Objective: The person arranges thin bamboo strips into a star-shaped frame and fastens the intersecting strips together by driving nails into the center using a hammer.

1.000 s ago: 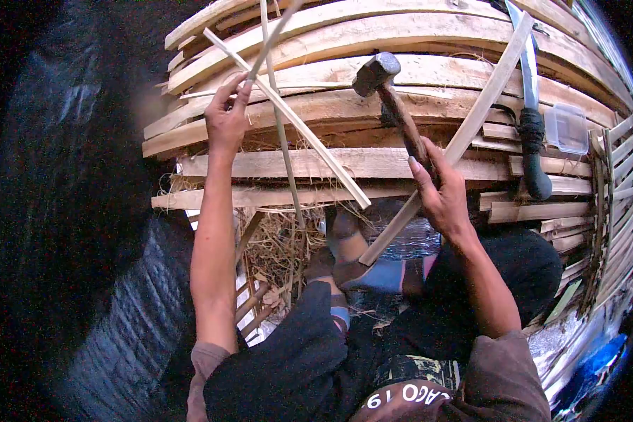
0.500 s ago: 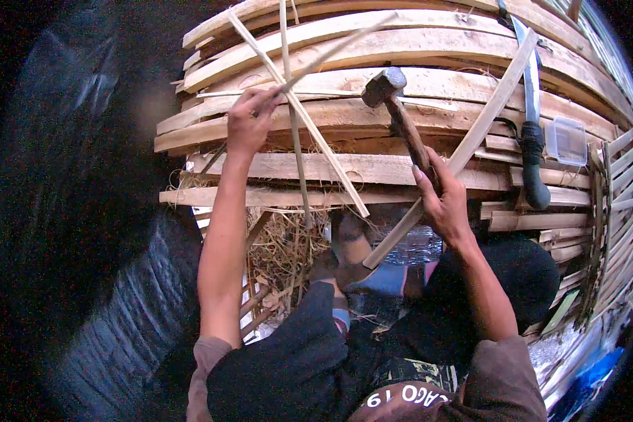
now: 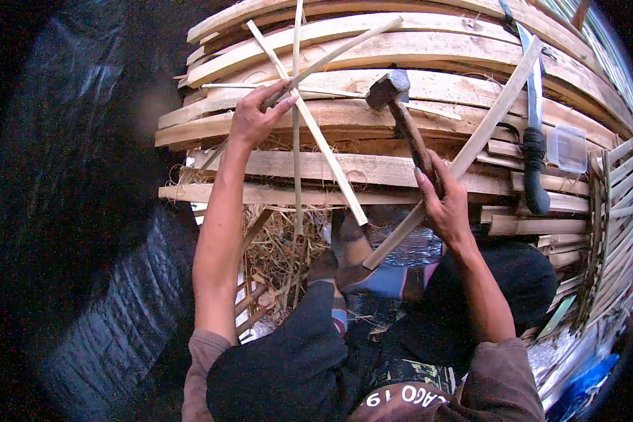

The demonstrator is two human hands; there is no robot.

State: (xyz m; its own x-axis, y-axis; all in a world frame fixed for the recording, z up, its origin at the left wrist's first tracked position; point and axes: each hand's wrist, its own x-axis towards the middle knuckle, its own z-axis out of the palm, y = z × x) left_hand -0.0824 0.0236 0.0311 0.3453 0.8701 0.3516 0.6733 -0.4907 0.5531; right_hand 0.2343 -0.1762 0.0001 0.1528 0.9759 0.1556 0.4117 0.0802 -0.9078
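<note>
Three thin wooden strips cross near the left of the planks: a dark one (image 3: 344, 51) slanting to the upper right, a pale one (image 3: 327, 155) and a near-upright one (image 3: 297, 169). My left hand (image 3: 254, 116) is closed at the crossing, its fingers pinching the dark strip. My right hand (image 3: 443, 204) is wrapped round the wooden handle of a hammer (image 3: 388, 88), whose steel head points away from me above the planks. Beneath that hand a wider wooden slat (image 3: 496, 111) lies diagonally, its near end close to my feet.
Rough wooden planks (image 3: 429, 49) form the work surface, with gaps between them. At the right lie a machete (image 3: 534, 169) with a dark handle and a clear plastic box (image 3: 568, 149). Dry straw (image 3: 288, 253) sits below the planks; black plastic sheeting (image 3: 119, 302) hangs left.
The strips have shifted slightly: the upright one now stands straighter and the dark one's far end is sharper. My left fingers have changed their grip a little. The hammer stays nearly in place.
</note>
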